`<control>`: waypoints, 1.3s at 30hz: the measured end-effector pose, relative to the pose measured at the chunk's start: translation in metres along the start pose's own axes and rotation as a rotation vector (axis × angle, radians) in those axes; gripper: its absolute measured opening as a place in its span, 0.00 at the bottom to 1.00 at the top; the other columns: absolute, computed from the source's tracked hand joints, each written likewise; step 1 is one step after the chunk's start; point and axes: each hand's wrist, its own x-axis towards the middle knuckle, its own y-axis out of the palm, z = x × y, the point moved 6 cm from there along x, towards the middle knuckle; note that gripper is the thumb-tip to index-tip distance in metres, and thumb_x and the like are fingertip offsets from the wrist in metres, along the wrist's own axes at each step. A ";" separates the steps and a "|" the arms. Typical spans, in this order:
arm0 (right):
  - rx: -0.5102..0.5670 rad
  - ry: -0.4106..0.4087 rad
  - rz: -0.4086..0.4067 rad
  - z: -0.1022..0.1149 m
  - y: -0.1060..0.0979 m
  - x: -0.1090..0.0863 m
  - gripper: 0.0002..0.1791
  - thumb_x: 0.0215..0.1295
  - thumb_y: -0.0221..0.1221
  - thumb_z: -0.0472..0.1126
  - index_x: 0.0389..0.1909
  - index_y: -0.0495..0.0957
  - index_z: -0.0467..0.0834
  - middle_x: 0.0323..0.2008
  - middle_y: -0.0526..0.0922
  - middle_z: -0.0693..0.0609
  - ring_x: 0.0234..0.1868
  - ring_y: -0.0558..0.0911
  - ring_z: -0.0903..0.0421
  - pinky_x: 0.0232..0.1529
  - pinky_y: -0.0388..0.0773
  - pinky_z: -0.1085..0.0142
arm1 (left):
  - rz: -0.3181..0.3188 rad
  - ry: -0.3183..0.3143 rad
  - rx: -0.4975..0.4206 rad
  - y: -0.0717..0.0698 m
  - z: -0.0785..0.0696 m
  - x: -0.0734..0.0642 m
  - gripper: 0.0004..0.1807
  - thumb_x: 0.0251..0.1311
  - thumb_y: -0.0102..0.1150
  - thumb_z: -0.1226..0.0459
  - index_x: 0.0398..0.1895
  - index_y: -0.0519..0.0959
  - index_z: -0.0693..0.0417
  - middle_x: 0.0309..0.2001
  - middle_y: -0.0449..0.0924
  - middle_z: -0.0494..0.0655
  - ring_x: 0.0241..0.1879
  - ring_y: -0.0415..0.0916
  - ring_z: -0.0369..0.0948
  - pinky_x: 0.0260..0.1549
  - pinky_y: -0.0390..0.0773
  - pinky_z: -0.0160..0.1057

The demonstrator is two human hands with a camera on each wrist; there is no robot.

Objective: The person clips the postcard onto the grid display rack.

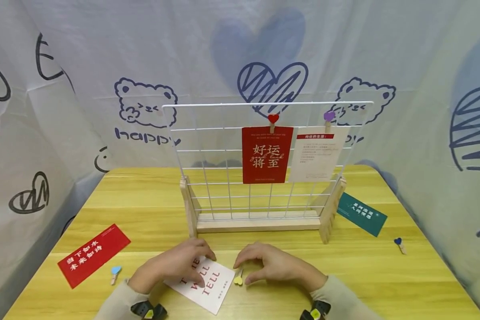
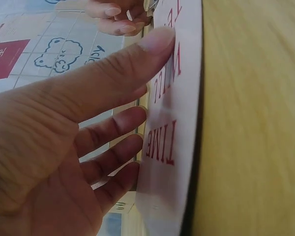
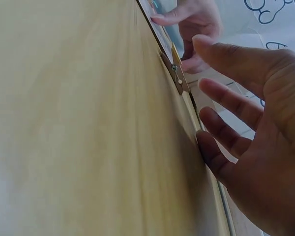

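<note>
On the table lies a white card [image 1: 213, 289] with red letters, under my left hand [image 1: 180, 263]. In the left wrist view the thumb [image 2: 160, 42] is over the card's printed face, and the other fingers reach to its far edge without curling round it. Beside the card's right edge is a small wooden clothespin with a yellow heart [image 1: 238, 280]. My right hand [image 1: 278, 266] arches close by it, thumb and fingers apart on either side. The right wrist view shows the clothespin [image 3: 179, 78] lying just beyond the thumb tip, with nothing held.
Behind the hands stands a white wire grid [image 1: 208, 166] on a wooden base [image 1: 260, 226]. A red card [image 1: 267, 171] and a white card [image 1: 318, 160] hang clipped to it. Red card [image 1: 94, 255] and blue-heart clothespin [image 1: 114, 274] lie left; green card [image 1: 362, 214] and dark-blue-heart clothespin [image 1: 400, 246] right.
</note>
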 end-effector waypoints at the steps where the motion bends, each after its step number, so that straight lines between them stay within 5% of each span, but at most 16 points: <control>1: -0.015 -0.005 -0.001 0.000 0.001 0.000 0.20 0.56 0.70 0.47 0.51 0.83 0.53 0.51 0.80 0.65 0.56 0.74 0.64 0.61 0.67 0.62 | -0.001 -0.001 0.002 0.000 0.000 0.000 0.26 0.44 0.78 0.55 0.49 0.82 0.48 0.45 0.75 0.35 0.39 0.68 0.34 0.39 0.72 0.33; 23: -0.205 -0.018 -0.017 0.000 0.011 0.002 0.11 0.59 0.68 0.48 0.43 0.85 0.54 0.45 0.80 0.66 0.49 0.74 0.66 0.54 0.71 0.69 | -0.032 -0.029 0.044 -0.002 -0.003 0.002 0.25 0.40 0.80 0.55 0.43 0.79 0.47 0.40 0.74 0.34 0.37 0.67 0.34 0.37 0.73 0.33; 33: -0.211 0.017 -0.029 0.001 0.012 0.002 0.08 0.57 0.70 0.48 0.37 0.84 0.54 0.40 0.79 0.68 0.46 0.73 0.67 0.53 0.71 0.70 | -0.012 -0.028 -0.003 -0.004 -0.002 0.002 0.27 0.41 0.79 0.54 0.47 0.79 0.48 0.42 0.78 0.33 0.39 0.72 0.32 0.41 0.75 0.36; 39: -0.221 0.032 -0.030 0.001 0.012 0.002 0.06 0.56 0.70 0.46 0.32 0.81 0.55 0.35 0.77 0.69 0.41 0.72 0.68 0.47 0.69 0.72 | -0.009 -0.017 0.057 -0.004 -0.004 0.001 0.30 0.44 0.77 0.52 0.52 0.82 0.51 0.43 0.78 0.37 0.39 0.70 0.32 0.39 0.73 0.36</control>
